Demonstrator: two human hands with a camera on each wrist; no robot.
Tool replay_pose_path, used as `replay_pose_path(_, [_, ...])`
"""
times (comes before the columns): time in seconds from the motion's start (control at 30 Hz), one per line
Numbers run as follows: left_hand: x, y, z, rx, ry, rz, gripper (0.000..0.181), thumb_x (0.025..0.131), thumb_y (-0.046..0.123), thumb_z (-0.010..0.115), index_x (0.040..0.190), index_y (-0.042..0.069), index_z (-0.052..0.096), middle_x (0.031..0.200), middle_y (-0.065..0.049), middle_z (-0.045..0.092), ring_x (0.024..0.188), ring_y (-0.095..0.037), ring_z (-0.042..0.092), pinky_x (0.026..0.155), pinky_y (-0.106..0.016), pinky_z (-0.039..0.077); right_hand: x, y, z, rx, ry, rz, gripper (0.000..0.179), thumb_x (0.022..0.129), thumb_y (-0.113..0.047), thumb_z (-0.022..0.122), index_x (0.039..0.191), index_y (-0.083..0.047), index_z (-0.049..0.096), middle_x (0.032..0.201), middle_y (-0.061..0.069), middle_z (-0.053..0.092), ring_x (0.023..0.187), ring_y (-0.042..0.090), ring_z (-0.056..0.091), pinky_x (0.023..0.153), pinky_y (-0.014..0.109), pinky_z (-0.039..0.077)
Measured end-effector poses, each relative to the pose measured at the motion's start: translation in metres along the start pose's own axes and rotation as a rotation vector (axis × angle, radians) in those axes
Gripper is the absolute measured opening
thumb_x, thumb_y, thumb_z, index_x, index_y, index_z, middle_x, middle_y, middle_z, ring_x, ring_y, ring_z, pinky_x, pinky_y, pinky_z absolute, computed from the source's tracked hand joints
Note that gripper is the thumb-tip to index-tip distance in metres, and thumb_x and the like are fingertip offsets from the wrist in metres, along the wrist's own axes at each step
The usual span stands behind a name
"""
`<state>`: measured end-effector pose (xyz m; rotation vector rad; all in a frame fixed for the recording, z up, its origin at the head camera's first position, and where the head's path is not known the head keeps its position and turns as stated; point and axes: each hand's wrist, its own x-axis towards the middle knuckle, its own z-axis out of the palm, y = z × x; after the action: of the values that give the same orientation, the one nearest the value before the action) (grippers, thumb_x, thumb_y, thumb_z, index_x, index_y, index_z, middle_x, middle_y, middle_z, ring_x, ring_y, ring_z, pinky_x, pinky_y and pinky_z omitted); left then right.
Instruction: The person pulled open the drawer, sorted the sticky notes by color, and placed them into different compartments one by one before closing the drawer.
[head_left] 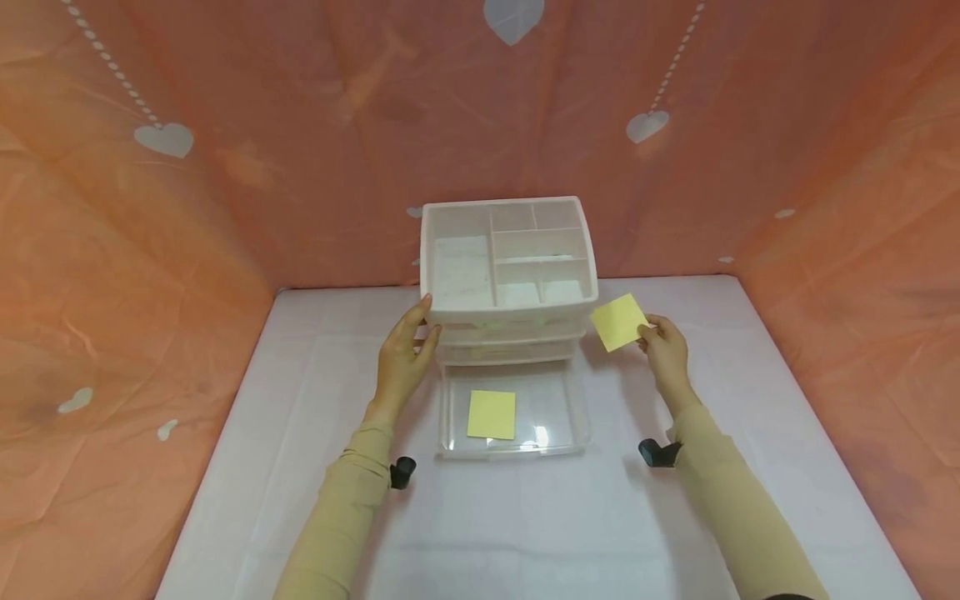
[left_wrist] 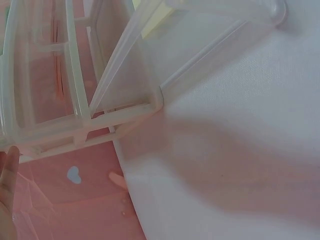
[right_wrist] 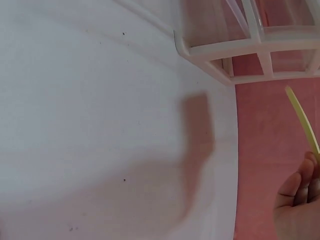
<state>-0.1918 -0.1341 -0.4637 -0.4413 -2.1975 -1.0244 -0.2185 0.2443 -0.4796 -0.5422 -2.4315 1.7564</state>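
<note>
A white plastic drawer unit point(head_left: 510, 308) with a divided tray on top stands at the back of the table. Its bottom clear drawer point(head_left: 551, 417) is pulled out, and a yellow sticky note pad point(head_left: 491, 414) lies inside toward the left. My left hand point(head_left: 405, 354) rests at the unit's left front corner, index finger on the side and thumb by the front. In my right hand point(head_left: 667, 350), thumb and fingers pinch a second yellow sticky note pad point(head_left: 619, 322), raised beside the unit's right side. Edge-on, that pad shows as a thin stack in the right wrist view.
The upper drawers point(head_left: 517, 332) are pushed in, above the extended one. A white cloth point(head_left: 330, 333) covers the table. Orange fabric with hearts point(head_left: 360, 150) hangs behind and on both sides, close behind the unit.
</note>
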Motion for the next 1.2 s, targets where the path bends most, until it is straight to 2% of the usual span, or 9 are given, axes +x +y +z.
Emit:
replay_pose_path(0.23, [-0.001, 0.000, 0.001, -0.004, -0.012, -0.015, 0.048, 0.086, 0.004, 0.064, 0.130, 0.013, 0.047, 0.128, -0.013, 0.058, 0.094, -0.029, 0.062, 0.063, -0.033, 0.062, -0.013, -0.003, -0.006, 0.033, 0.020, -0.001, 0.035, 0.094, -0.016, 0.047, 0.126, -0.001, 0.053, 0.074, -0.013, 0.048, 0.070, 0.001, 0.048, 0.072, 0.019, 0.049])
replay_pose_path(0.43, [-0.001, 0.000, 0.000, -0.007, -0.004, -0.013, 0.049, 0.086, 0.003, 0.064, 0.131, 0.013, 0.047, 0.128, -0.014, 0.058, 0.093, -0.029, 0.061, 0.063, -0.033, 0.062, -0.025, -0.005, -0.010, 0.133, 0.009, 0.011, 0.021, 0.093, -0.012, 0.049, 0.110, -0.006, 0.059, 0.074, -0.016, 0.051, 0.067, 0.003, 0.046, 0.064, 0.015, 0.044])
replay_pose_path(0.6, [-0.002, -0.001, -0.001, -0.005, -0.007, -0.019, 0.048, 0.086, 0.003, 0.064, 0.131, 0.012, 0.047, 0.128, -0.014, 0.058, 0.093, -0.029, 0.061, 0.063, -0.033, 0.062, -0.037, -0.003, -0.013, 0.134, -0.105, -0.032, 0.013, 0.095, -0.014, 0.048, 0.100, -0.016, 0.060, 0.080, -0.018, 0.052, 0.071, 0.002, 0.045, 0.067, 0.014, 0.041])
replay_pose_path(0.73, [-0.002, -0.001, -0.001, -0.011, -0.006, -0.015, 0.048, 0.086, 0.003, 0.064, 0.131, 0.012, 0.047, 0.128, -0.014, 0.058, 0.093, -0.029, 0.061, 0.063, -0.034, 0.062, -0.045, 0.000, -0.011, 0.132, -0.214, -0.102, 0.014, 0.095, -0.016, 0.048, 0.100, -0.018, 0.062, 0.083, -0.018, 0.053, 0.076, 0.004, 0.045, 0.071, 0.016, 0.041])
replay_pose_path(0.83, [-0.001, -0.001, 0.000, -0.014, -0.002, -0.008, 0.048, 0.086, 0.003, 0.064, 0.131, 0.012, 0.047, 0.128, -0.014, 0.058, 0.093, -0.029, 0.061, 0.062, -0.034, 0.061, -0.050, 0.002, -0.007, 0.155, -0.278, -0.119, 0.013, 0.095, -0.017, 0.051, 0.098, -0.019, 0.063, 0.080, -0.018, 0.055, 0.077, 0.004, 0.045, 0.072, 0.017, 0.041])
replay_pose_path(0.93, [-0.001, -0.002, 0.000, -0.012, -0.004, -0.005, 0.048, 0.087, 0.003, 0.063, 0.131, 0.013, 0.047, 0.128, -0.014, 0.058, 0.093, -0.029, 0.061, 0.062, -0.033, 0.061, -0.054, 0.002, -0.002, 0.110, -0.334, -0.132, 0.019, 0.094, -0.017, 0.053, 0.106, -0.007, 0.063, 0.078, -0.021, 0.057, 0.077, 0.003, 0.047, 0.072, 0.018, 0.042])
replay_pose_path(1.03, [0.000, -0.001, 0.000, -0.014, -0.006, -0.006, 0.048, 0.087, 0.003, 0.063, 0.130, 0.013, 0.047, 0.128, -0.014, 0.058, 0.094, -0.029, 0.061, 0.062, -0.034, 0.062, -0.058, 0.002, 0.005, 0.013, -0.400, -0.149, 0.033, 0.094, -0.017, 0.053, 0.117, 0.005, 0.056, 0.082, -0.021, 0.059, 0.080, 0.001, 0.050, 0.080, 0.023, 0.046])
replay_pose_path(1.1, [0.000, 0.000, 0.000, -0.015, -0.006, -0.006, 0.048, 0.086, 0.003, 0.063, 0.130, 0.013, 0.047, 0.128, -0.014, 0.058, 0.094, -0.029, 0.061, 0.062, -0.034, 0.061, -0.060, 0.002, 0.010, -0.051, -0.433, -0.164, 0.036, 0.094, -0.018, 0.053, 0.121, 0.006, 0.055, 0.088, -0.014, 0.063, 0.081, 0.001, 0.053, 0.085, 0.030, 0.050])
replay_pose_path(1.2, [0.000, 0.001, -0.001, -0.018, -0.002, -0.001, 0.048, 0.086, 0.003, 0.064, 0.130, 0.012, 0.047, 0.128, -0.015, 0.058, 0.093, -0.029, 0.060, 0.062, -0.034, 0.061, -0.064, 0.002, 0.019, -0.143, -0.478, -0.206, 0.034, 0.094, -0.018, 0.053, 0.121, 0.003, 0.056, 0.096, 0.005, 0.065, 0.084, 0.007, 0.056, 0.088, 0.037, 0.053])
